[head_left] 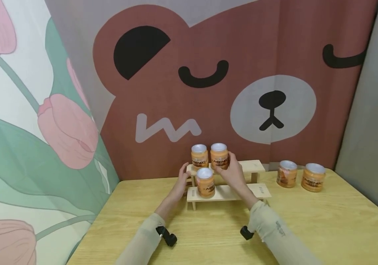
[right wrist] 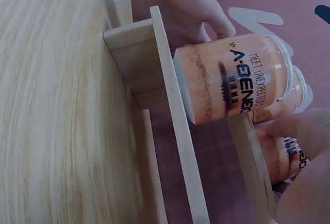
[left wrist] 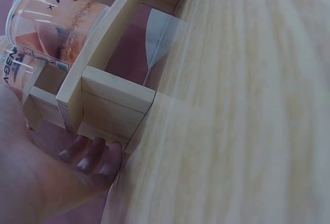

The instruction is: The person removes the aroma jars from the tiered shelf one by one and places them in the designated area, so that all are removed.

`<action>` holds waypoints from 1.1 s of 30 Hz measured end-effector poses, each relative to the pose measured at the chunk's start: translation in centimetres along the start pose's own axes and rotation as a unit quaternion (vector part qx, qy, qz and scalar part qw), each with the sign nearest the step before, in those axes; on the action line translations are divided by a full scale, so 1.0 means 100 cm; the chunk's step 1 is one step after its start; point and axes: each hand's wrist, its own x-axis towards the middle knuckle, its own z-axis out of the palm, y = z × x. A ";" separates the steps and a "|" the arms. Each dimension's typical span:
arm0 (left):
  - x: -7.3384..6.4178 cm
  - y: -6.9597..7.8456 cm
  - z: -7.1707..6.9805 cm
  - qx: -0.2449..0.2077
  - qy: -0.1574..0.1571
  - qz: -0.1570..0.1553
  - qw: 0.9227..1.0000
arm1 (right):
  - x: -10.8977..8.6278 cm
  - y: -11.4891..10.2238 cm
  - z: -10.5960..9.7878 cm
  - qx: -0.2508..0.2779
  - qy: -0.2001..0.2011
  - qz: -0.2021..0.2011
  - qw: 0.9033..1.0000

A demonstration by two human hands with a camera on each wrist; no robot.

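Note:
Near the right hand [head_left: 235, 175] is an orange can [head_left: 219, 156] with a silvery lid, which that hand grips between thumb and fingers at the upper step of a two-step wooden stand [head_left: 230, 192]. To its left, a second orange can [head_left: 199, 156] is on the same step. A third can [right wrist: 232, 79] stands on the lower step, at its left end. Beside the stand's left end is the left hand [left wrist: 46, 172], its fingers loosely bent and no can in its grasp. Whether those fingers touch the wood, I cannot tell.
Two more orange cans, a nearer one [head_left: 313, 177] and another [head_left: 287, 174], stand on the wooden table [head_left: 308, 224] to the right of the stand. Behind the table hangs a curtain [head_left: 162, 110] with a bear print; a tulip-print curtain [head_left: 43, 147] borders the left.

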 end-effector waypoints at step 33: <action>-0.003 0.006 0.000 0.001 0.006 -0.008 1.000 | -0.003 0.001 -0.018 -0.008 0.072 0.032 0.997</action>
